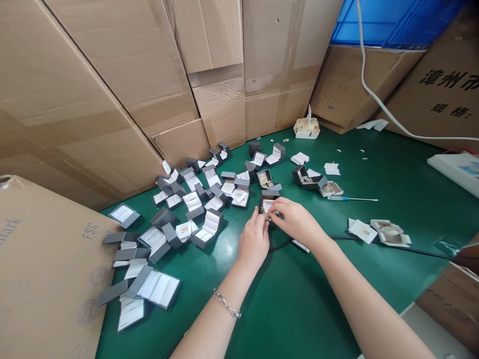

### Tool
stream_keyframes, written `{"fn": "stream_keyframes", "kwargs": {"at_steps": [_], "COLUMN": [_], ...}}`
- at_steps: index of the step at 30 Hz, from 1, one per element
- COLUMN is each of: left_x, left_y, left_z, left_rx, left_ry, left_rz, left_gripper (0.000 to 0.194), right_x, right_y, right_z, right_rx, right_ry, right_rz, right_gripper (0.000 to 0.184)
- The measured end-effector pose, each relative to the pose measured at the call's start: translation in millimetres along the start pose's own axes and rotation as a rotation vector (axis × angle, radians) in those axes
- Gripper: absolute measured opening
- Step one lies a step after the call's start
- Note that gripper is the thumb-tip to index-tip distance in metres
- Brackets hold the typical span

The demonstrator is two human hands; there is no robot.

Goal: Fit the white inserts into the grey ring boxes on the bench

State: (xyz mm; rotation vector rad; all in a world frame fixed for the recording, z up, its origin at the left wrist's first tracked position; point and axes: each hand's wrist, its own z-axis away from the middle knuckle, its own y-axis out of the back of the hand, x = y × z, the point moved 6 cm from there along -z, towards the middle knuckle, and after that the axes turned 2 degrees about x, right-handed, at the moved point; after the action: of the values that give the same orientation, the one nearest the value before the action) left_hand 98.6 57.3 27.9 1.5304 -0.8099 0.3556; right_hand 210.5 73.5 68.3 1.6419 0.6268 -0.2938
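Observation:
A small grey hinged jewelry box (270,196) stands with its lid up on the green table, a pale insert showing inside. My left hand (254,237) steadies its near left side, fingers closed against it. At the front opening of the same box, the fingers of my right hand (290,214) are pinched together. Whatever lies between those fingertips is too small and covered to make out. Just behind stands another open jewelry box (265,178) with a pale lining and dark bits in it.
Many open grey boxes (207,229) with white linings spread across the left. To the right lie a blue-handled screwdriver (346,198), torn insert pieces (391,233) and a black cable (344,237). A tissue pack (307,128) sits by the cardboard boxes (280,70) at the back.

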Motion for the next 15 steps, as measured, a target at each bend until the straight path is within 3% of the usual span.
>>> {"fn": "stream_keyframes", "kwargs": {"at_steps": [9,15], "left_x": [2.8,3.6], "left_y": [-2.9,-3.3], "left_z": [1.9,1.7], "left_rx": [-0.035,-0.039], "left_ry": [-0.025,-0.044], "left_rz": [-0.111,-0.114], "left_gripper": [0.026,0.027], "right_x": [-3.2,-0.3], "right_y": [-1.3,-6.3], "right_z": [1.0,-0.2], "right_rx": [0.015,0.002], "right_ry": [-0.032,-0.031], "right_rz": [0.122,0.077], "right_gripper": [0.023,0.022]}}
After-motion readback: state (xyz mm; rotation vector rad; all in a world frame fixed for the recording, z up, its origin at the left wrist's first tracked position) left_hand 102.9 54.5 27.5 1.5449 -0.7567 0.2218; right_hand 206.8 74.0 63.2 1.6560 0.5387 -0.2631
